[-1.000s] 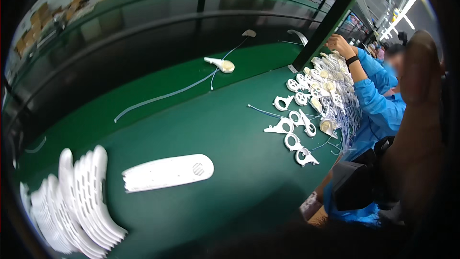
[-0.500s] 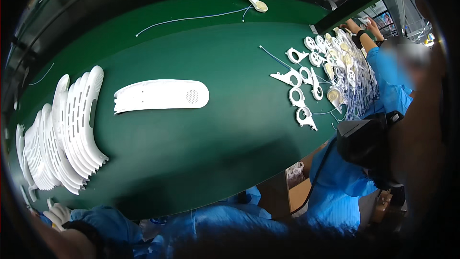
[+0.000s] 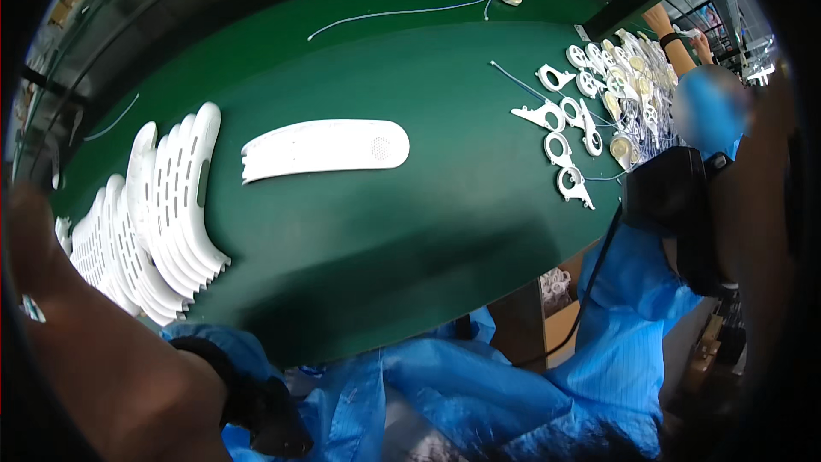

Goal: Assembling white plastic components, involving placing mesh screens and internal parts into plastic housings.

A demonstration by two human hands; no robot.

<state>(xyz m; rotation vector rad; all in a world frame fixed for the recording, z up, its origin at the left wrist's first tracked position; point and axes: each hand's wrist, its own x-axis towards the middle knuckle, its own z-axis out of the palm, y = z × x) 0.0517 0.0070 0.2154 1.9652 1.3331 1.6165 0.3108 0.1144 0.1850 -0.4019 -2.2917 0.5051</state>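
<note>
On a green table (image 3: 462, 231), one curved white panel (image 3: 325, 146) lies toward the left edge; slotted white panels (image 3: 181, 197) sit nested nearer that edge. The single one should be light, stiff, rather slippery (and may chip where notched), best gripped across its long sides. Left hand (image 3: 94, 338) and right hand (image 3: 754, 197) loom close; I cannot tell whether fingers are apart or together.

no legible text, labels, numbers or signs
</note>
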